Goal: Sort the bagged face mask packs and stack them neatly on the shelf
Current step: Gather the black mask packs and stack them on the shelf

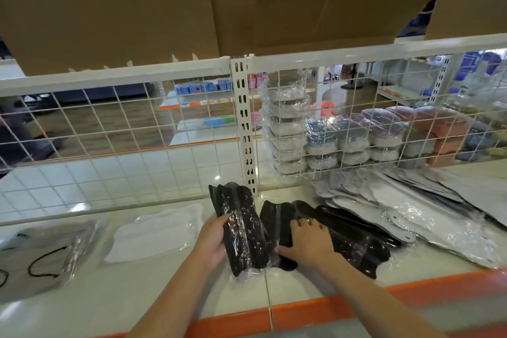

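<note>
On the white shelf (153, 291), head view: a bundle of black face mask packs (241, 230) in clear bags is held upright at centre, gripped along its left edge by the left hand (212, 241). Just right, a fanned row of black packs (348, 236) lies flat; the right hand (308, 241) is pressed on its near end, fingers spread and nearly straight. Step judged in hand: black packs are being gathered into one stack. The next move calls for another pack to be lifted off the row and squared against the bundle. Further right, white packs (411, 208) are spread loosely. At left lie a white pack (156, 233) and a pack with black ear loops (41, 255). An orange shelf edge (315, 310) is nearest. Beyond the wire mesh back (109, 123), stacked packs (354, 140) and store aisles are seen; cardboard (137, 8) is overhead.
</note>
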{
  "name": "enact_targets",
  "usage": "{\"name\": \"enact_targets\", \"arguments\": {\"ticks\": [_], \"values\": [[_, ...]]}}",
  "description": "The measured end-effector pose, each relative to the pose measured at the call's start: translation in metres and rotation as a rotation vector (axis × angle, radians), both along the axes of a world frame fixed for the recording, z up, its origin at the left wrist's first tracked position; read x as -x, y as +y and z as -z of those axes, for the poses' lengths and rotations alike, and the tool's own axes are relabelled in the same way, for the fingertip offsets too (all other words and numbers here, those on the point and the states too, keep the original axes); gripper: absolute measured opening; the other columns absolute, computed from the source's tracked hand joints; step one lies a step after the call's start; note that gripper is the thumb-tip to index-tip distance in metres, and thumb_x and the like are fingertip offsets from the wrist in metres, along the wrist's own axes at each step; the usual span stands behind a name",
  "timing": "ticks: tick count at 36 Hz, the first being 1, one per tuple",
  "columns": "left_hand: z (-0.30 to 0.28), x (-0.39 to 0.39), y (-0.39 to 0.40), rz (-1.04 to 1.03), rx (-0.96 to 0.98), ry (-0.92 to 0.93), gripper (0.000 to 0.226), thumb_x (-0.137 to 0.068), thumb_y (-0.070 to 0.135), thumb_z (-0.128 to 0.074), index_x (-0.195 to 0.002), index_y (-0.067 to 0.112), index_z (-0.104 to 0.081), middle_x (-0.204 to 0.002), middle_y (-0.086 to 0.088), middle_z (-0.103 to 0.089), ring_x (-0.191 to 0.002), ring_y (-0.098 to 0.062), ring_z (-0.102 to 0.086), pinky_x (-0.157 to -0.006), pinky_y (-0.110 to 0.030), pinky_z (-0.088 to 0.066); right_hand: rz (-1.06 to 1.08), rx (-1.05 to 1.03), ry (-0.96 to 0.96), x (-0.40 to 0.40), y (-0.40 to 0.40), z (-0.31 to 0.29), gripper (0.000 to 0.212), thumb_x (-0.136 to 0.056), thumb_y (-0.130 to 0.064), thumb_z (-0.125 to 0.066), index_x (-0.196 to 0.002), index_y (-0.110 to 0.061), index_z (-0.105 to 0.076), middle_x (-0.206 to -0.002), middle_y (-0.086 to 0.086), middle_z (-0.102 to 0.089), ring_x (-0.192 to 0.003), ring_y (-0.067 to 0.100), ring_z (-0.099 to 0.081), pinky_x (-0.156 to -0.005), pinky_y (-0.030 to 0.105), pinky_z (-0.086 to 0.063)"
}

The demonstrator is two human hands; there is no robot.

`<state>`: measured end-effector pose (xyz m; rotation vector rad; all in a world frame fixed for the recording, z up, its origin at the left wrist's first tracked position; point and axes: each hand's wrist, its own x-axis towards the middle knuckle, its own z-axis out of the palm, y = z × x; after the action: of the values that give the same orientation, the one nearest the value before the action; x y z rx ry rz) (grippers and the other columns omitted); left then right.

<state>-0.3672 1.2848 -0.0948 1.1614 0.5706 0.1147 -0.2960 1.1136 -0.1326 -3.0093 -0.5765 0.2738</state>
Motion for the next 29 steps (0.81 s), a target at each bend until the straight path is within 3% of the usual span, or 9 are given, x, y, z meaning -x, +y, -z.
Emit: {"name": "enact_targets", "arguments": {"ticks": [6, 12, 14, 16, 19, 23, 25, 26, 29], "values": [[0.0, 0.003, 0.003, -0.078, 0.051, 0.021, 0.021, -0.101, 0.011, -0.038, -0.104, 0.003, -0.057, -0.089, -0.016, -0.066, -0.081, -0.026, -0.063, -0.067, -0.037, -0.048, -0.02, 0.054, -0.034, -0.002, 0.005, -0.006, 0.041, -0.091, -0.033, -0.053, -0.126, -0.011, -0.05, -0.134, 0.01, -0.046, -0.126, 0.029, -0.038, -0.103, 0.042, -0.036], [0.001, 0.01, 0.014, -0.149, 0.07, 0.072, 0.024, -0.102, 0.012, -0.035, -0.113, 0.001, -0.053, -0.088, -0.017, -0.064, -0.079, -0.028, -0.061, -0.066, -0.039, -0.046, 0.034, -0.035, 0.014, -0.01, -0.001, -0.006, 0.035, -0.091, -0.025, -0.054, -0.121, -0.008, -0.053, -0.128, 0.009, -0.042, -0.122, 0.026, -0.039, -0.098, 0.038, -0.042], [0.002, 0.012, 0.017, -0.176, 0.078, 0.091, 0.023, -0.102, 0.011, -0.035, -0.114, 0.001, -0.052, -0.086, -0.017, -0.062, -0.077, -0.028, -0.06, -0.061, -0.038, -0.045, 0.1, -0.169, 0.05, -0.012, -0.003, -0.008, 0.029, -0.091, -0.027, -0.054, -0.112, -0.008, -0.057, -0.121, 0.009, -0.049, -0.112, 0.024, -0.049, -0.093, 0.033, -0.046], [0.001, 0.015, 0.019, -0.173, 0.097, 0.103, 0.025, -0.102, 0.013, -0.036, -0.116, 0.0, -0.052, -0.088, -0.019, -0.063, -0.079, -0.03, -0.06, -0.063, -0.039, -0.046, 0.174, -0.404, 0.118, -0.015, -0.006, -0.01, 0.015, -0.09, -0.025, -0.057, -0.087, -0.011, -0.057, -0.098, 0.006, -0.06, -0.087, 0.017, -0.058, -0.078, 0.025, -0.05], [0.006, 0.016, 0.02, -0.147, 0.162, 0.089, 0.033, -0.099, 0.023, -0.045, -0.121, 0.0, -0.054, -0.098, -0.022, -0.065, -0.089, -0.035, -0.062, -0.077, -0.045, -0.048, 0.111, -0.661, 0.172, -0.012, -0.007, -0.015, 0.027, -0.089, -0.017, -0.06, -0.066, -0.02, -0.046, -0.074, -0.006, -0.052, -0.065, 0.003, -0.049, -0.056, 0.011, -0.036], [0.011, 0.014, 0.01, 0.019, 0.315, 0.008, 0.056, -0.081, 0.041, -0.068, -0.123, 0.007, -0.054, -0.121, -0.025, -0.059, -0.114, -0.043, -0.056, -0.101, -0.056, -0.04, -0.136, -0.702, 0.287, -0.001, 0.004, -0.013, 0.015, -0.088, -0.02, -0.062, -0.076, -0.026, -0.054, -0.095, -0.007, -0.057, -0.09, 0.008, -0.056, -0.078, 0.013, -0.043], [0.012, 0.013, 0.005, 0.052, 0.282, 0.002, 0.044, -0.085, 0.028, -0.067, -0.121, 0.007, -0.053, -0.121, -0.024, -0.058, -0.115, -0.041, -0.054, -0.097, -0.055, -0.044, -0.227, -0.672, 0.414, 0.004, 0.008, -0.013, 0.005, -0.09, -0.029, -0.059, -0.093, -0.032, -0.057, -0.108, -0.009, -0.058, -0.105, 0.006, -0.054, -0.091, 0.022, -0.044], [0.013, 0.01, 0.004, 0.048, 0.235, 0.008, 0.039, -0.087, 0.017, -0.063, -0.122, 0.005, -0.052, -0.121, -0.024, -0.058, -0.113, -0.04, -0.055, -0.091, -0.051, -0.048, -0.237, -0.657, 0.437, 0.005, 0.008, -0.013, 0.012, -0.091, -0.032, -0.057, -0.103, -0.032, -0.055, -0.113, -0.008, -0.057, -0.109, 0.006, -0.053, -0.093, 0.025, -0.043], [0.016, 0.006, 0.007, 0.013, 0.135, 0.042, 0.038, -0.09, -0.008, -0.048, -0.127, 0.001, -0.049, -0.12, -0.027, -0.058, -0.108, -0.039, -0.058, -0.084, -0.047, -0.049, -0.084, -0.439, 0.144, 0.0, 0.003, -0.007, 0.039, -0.092, -0.034, -0.051, -0.129, -0.024, -0.044, -0.13, 0.001, -0.049, -0.125, 0.02, -0.043, -0.105, 0.041, -0.037]]}}
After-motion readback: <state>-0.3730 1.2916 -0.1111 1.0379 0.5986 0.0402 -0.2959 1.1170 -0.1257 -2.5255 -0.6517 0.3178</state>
